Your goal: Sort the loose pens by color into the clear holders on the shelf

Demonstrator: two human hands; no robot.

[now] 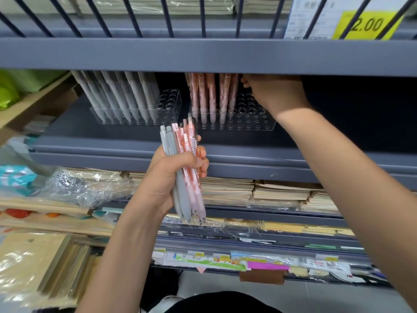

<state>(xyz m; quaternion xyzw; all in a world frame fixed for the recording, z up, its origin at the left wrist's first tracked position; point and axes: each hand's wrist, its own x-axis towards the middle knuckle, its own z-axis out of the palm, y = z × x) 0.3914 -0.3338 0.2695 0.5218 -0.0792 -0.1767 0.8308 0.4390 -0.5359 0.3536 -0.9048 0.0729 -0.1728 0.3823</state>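
My left hand (168,177) grips a bundle of loose pens (185,168), grey ones on the left and pink patterned ones on the right, held upright in front of the shelf edge. On the grey shelf (135,141) stand two clear holders. The left holder (140,109) carries several grey pens (121,96). The right holder (239,118) carries several pink pens (211,96). My right hand (274,93) reaches under the upper shelf, just right of the pink pens and above the right holder. Its fingertips are hidden by the shelf, so whether it holds a pen cannot be seen.
The upper shelf front (203,56) hangs low over the holders, with a wire rail and a yellow price tag (367,24) above. Stacks of wrapped notebooks (270,193) fill the shelf below. Plastic wrap (79,186) and wooden boards lie at the left.
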